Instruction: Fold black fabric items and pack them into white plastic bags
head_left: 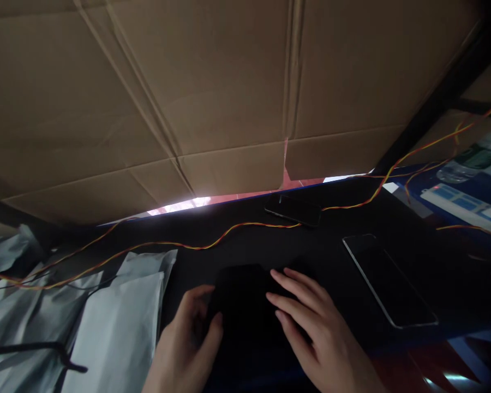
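A dark, flat object, too dim to make out well, lies on the black table surface between my hands. My left hand is at its left edge, thumb and fingers curved around that side. On the right side, my right hand rests with its fingers spread, the fingertips at the object's edge. Further right lies a phone with a dark screen and pale rim. Another dark phone-like device lies near the far edge, beside a red and yellow twisted wire.
Several pale plastic pouches lie at the left, with a black bent rod or cable over them. Cardboard stands behind the table. At the right are a clear bottle, a white power strip and more wires.
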`<state>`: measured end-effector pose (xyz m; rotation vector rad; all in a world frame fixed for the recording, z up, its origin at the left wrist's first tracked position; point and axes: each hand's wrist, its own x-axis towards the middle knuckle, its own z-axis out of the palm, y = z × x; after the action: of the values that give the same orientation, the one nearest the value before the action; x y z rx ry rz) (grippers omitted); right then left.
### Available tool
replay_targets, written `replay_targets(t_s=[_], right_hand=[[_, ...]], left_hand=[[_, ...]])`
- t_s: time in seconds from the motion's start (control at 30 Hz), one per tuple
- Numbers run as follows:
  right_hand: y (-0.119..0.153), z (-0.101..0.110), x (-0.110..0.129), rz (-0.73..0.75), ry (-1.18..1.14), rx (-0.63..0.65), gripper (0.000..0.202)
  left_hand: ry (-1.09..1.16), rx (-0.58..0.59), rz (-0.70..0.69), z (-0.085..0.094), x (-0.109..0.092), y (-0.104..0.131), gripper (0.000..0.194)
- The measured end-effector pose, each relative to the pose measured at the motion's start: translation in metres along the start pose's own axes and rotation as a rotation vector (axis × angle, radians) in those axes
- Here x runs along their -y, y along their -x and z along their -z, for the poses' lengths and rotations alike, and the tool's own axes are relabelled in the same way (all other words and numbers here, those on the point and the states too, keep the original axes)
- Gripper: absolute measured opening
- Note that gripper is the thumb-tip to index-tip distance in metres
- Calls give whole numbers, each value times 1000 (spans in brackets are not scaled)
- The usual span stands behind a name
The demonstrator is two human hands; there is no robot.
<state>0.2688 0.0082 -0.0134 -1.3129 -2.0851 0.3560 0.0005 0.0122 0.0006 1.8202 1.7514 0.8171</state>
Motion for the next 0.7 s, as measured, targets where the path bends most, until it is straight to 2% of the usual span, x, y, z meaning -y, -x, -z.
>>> replay_targets(t_s=[0.13, 0.2, 0.3, 0.4, 0.47, 0.53, 0.63, 0.7], right_hand=[[8, 13, -10, -48, 35, -11, 36], [11, 9, -16, -67, 30, 40, 38], [13, -4, -21, -78, 9, 138, 43], [16, -14, -23, -74, -28, 156, 43], [18, -15, -22, -114, -72, 120, 53], [18, -13, -20, -159, -90, 17, 57], [14, -10, -12, -163, -68, -224, 41], [10, -10, -2, -158, -116, -309, 33]], left_hand=[[-165, -136, -76, 21, -5, 2, 31], [-274, -184, -154, 21, -15, 3, 31], [-397, -231, -327, 3, -39, 1, 28], [-419, -218, -487, -20, -65, -8, 23], [-355, -184, -537, -27, -77, -14, 23], [-279, -167, -546, -24, -82, -18, 25], [-240, -203, -465, -9, -73, -18, 24], [-235, -228, -382, 1, -60, -13, 22]])
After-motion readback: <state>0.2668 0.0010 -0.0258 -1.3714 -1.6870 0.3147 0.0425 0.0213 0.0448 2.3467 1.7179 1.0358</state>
